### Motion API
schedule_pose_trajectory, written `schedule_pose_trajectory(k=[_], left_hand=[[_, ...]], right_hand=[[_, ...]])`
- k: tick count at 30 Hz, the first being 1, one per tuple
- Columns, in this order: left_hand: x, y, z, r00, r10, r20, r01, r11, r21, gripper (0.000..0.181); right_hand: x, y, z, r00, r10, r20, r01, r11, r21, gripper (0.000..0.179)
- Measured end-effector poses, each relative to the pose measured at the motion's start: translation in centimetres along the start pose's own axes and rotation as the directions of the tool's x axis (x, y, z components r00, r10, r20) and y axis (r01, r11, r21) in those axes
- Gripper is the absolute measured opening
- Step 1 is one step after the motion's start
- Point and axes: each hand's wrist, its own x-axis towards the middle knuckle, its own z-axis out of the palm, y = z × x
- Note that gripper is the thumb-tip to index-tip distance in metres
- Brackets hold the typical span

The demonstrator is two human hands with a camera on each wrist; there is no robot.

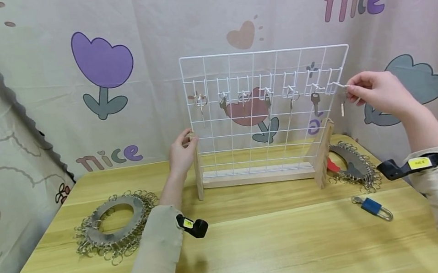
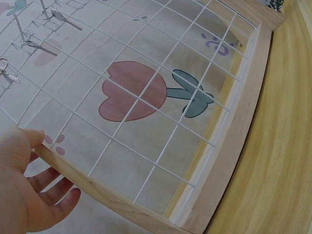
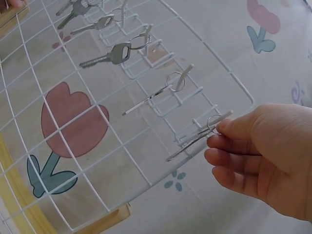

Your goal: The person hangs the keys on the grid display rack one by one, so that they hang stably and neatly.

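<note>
A white wire grid rack [image 1: 263, 51] stands upright on a wooden base [image 1: 257, 176], with a row of hooks across it. Several keys hang there by rings, among them a silver key [image 3: 119, 53]. My left hand [image 1: 182, 155] holds the top of the left wooden upright [image 2: 92, 187], thumb on one side and fingers on the other. At the rightmost hook [image 3: 226, 115], my right hand [image 1: 381, 92] pinches the small ring of a key [image 3: 187, 146] between thumb and forefinger. The ring is around the hook's tip, and the key dangles below it.
On the table's left lies a flat metal hoop [image 1: 134, 205] fringed with many key rings. A similar hoop [image 1: 351, 160] sits behind the rack's right foot, beside a red piece [image 1: 332, 166]. A blue padlock [image 1: 371, 206] lies at the front right. Printed curtain [image 1: 158, 24] hangs behind.
</note>
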Motion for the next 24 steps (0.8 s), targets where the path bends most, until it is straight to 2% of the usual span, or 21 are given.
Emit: schedule_pose_trajectory(k=[14,24], left_hand=[[0.1,0.1,-0.2,1.0,-0.01,0.004,0.01,1.0,-0.006,0.047],[0.0,-0.1,-0.4,1.0,-0.005,0.02,0.004,1.0,0.024,0.049]], right_hand=[[-1.2,1.5,1.0,0.996,0.038,0.084,-0.041,0.999,0.033,0.033],[-2.3,3.0,3.6,0.986,0.034,0.163,-0.042,0.998,0.045,0.03]])
